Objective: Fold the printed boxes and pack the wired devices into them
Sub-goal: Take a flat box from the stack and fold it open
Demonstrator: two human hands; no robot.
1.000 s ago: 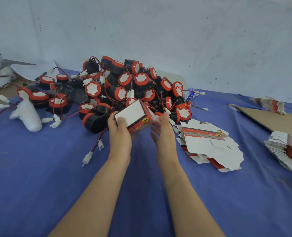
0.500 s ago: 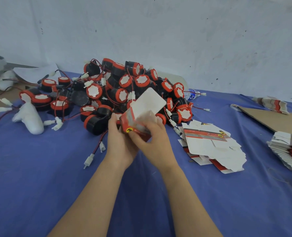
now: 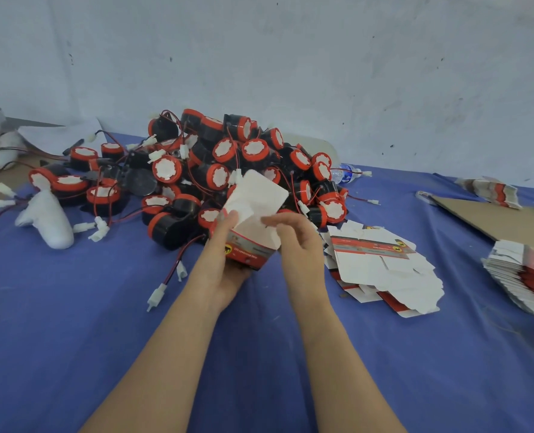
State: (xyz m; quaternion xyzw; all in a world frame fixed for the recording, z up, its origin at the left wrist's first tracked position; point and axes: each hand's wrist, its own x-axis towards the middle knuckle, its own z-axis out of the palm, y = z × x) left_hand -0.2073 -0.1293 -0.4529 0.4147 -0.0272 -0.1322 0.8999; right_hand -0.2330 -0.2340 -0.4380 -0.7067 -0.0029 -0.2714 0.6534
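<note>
My L hand (image 3: pixel 225 270) grips the box (image 3: pixel 248 250) from below; R hand (image 3: pixel 300 242) pinches its open top, lid up.

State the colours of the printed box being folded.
The small cardboard box is red and grey outside, white inside; head view.

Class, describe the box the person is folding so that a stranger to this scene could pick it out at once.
On the blue cloth, find the heap of red-and-black wired devices. Just in front of it the left hand grips a printed box. Unlike the flat boxes lying to its right, it is opened up, with a white flap raised.
</note>
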